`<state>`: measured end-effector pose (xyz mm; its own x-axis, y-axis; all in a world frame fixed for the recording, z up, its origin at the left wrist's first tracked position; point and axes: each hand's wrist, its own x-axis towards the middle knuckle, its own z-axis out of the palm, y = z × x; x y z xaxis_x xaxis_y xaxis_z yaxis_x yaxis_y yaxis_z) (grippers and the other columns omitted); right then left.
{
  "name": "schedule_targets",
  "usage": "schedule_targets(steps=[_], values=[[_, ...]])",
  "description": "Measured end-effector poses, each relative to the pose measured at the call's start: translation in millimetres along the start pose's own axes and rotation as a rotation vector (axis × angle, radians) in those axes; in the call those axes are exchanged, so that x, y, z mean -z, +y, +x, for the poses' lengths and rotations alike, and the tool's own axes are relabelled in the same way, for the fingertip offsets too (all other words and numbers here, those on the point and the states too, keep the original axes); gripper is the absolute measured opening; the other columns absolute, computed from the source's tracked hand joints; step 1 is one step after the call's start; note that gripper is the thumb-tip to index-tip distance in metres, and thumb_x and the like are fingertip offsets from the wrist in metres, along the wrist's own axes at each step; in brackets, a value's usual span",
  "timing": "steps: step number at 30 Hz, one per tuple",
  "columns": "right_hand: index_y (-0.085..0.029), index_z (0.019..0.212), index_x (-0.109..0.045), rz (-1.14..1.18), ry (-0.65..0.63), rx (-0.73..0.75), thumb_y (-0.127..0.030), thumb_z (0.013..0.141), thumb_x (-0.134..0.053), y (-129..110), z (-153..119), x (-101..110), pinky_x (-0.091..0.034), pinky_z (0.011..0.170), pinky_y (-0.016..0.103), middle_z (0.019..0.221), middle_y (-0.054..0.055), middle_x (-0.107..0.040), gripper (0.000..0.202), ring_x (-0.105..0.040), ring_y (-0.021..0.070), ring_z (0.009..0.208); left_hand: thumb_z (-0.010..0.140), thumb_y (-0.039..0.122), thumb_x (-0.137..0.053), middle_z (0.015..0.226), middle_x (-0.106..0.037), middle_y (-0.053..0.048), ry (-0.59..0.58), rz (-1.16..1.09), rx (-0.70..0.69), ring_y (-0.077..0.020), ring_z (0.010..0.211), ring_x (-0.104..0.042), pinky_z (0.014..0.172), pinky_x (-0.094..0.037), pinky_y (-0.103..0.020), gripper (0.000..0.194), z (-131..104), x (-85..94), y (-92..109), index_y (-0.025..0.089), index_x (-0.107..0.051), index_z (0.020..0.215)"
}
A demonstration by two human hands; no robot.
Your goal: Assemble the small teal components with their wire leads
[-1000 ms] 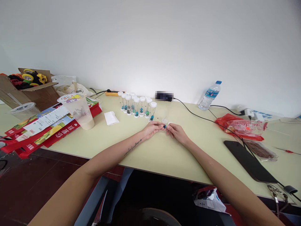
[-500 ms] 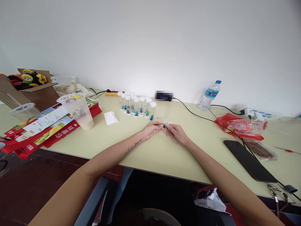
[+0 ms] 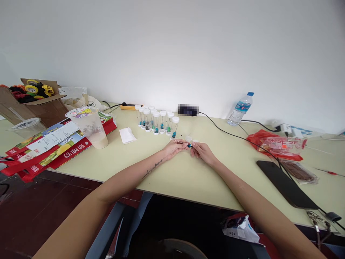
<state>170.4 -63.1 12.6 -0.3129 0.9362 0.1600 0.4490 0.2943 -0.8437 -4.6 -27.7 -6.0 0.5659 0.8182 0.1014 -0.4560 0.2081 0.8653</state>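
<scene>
Between the fingertips of both hands is a small blue and dark piece (image 3: 190, 145), too small to make out its kind. My left hand (image 3: 175, 148) pinches it from the left, and my right hand (image 3: 201, 150) pinches it from the right. Just behind the hands lies a round white cap (image 3: 188, 137) on the table. A clear tube with a white cap (image 3: 175, 126) stands close to my left hand, with a blue piece inside. Several similar capped tubes (image 3: 156, 124) stand beside it, holding blue, green or dark pieces.
Left on the table (image 3: 121, 165) are a folded white tissue (image 3: 127, 135), a plastic drink cup (image 3: 94, 129), red bags (image 3: 61, 151) and a cardboard box (image 3: 45, 108). To the right are a water bottle (image 3: 241, 109), a black cable (image 3: 223, 129), a red package (image 3: 277, 144) and a black flat object (image 3: 285, 185).
The fingers have shifted very slightly around the small blue piece, showing a little more of it. Everything else stays in place.
</scene>
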Motion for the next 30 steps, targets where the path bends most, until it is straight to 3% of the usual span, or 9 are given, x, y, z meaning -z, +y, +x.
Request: schedule_targets(steps=[4, 10, 20, 26, 30], values=[[-0.018, 0.065, -0.053, 0.003, 0.034, 0.001, -0.059, 0.084, -0.028, -1.1, -0.4, 0.5, -0.035, 0.044, 0.024, 0.056, 0.002, -0.058, 0.052, -0.043, 0.0113, 0.042, 0.060, 0.017, -0.072, 0.075, -0.065, -0.005, 0.039, -0.006, -0.011, -0.0101, 0.070, -0.059, 0.083, -0.040, -0.029, 0.022, 1.7, 1.7, -2.2, 0.008, -0.066, 0.080], [-0.022, 0.088, -0.054, -0.024, 0.174, 0.071, -0.055, 0.085, -0.033, -8.2, -3.1, 1.2, -0.036, 0.046, 0.024, 0.080, 0.002, -0.060, 0.039, -0.045, 0.0096, 0.045, 0.063, 0.017, -0.071, 0.077, -0.065, -0.005, 0.105, -0.024, -0.046, -0.0102, 0.071, -0.060, 0.085, -0.040, -0.029, 0.018, 4.7, 3.8, -4.9, 0.009, -0.066, 0.078], [-0.019, 0.079, -0.055, 0.018, 0.119, 0.056, -0.056, 0.085, -0.030, -3.9, -1.4, 0.8, -0.035, 0.044, 0.025, 0.071, 0.004, -0.059, 0.045, -0.042, 0.0105, 0.045, 0.063, 0.014, -0.070, 0.073, -0.064, -0.004, 0.093, -0.044, -0.057, -0.0096, 0.069, -0.059, 0.085, -0.040, -0.029, 0.014, 4.8, 3.1, -3.7, 0.009, -0.066, 0.076], [-0.019, 0.093, -0.057, -0.003, 0.167, 0.079, -0.058, 0.085, -0.029, -6.3, -2.8, 1.9, -0.037, 0.045, 0.024, 0.078, 0.005, -0.060, 0.049, -0.044, 0.0099, 0.046, 0.063, 0.016, -0.071, 0.077, -0.065, -0.005, 0.106, -0.031, -0.047, -0.0110, 0.072, -0.060, 0.086, -0.040, -0.029, 0.019, 5.2, 4.3, -5.3, 0.009, -0.066, 0.079], [-0.016, 0.088, -0.058, 0.002, 0.156, 0.080, -0.057, 0.085, -0.027, -5.8, -3.0, 1.5, -0.036, 0.043, 0.023, 0.074, 0.005, -0.060, 0.052, -0.042, 0.0095, 0.045, 0.064, 0.016, -0.070, 0.078, -0.065, -0.005, 0.104, -0.022, -0.056, -0.0103, 0.071, -0.060, 0.086, -0.040, -0.029, 0.016, 5.9, 5.1, -6.4, 0.009, -0.066, 0.078]])
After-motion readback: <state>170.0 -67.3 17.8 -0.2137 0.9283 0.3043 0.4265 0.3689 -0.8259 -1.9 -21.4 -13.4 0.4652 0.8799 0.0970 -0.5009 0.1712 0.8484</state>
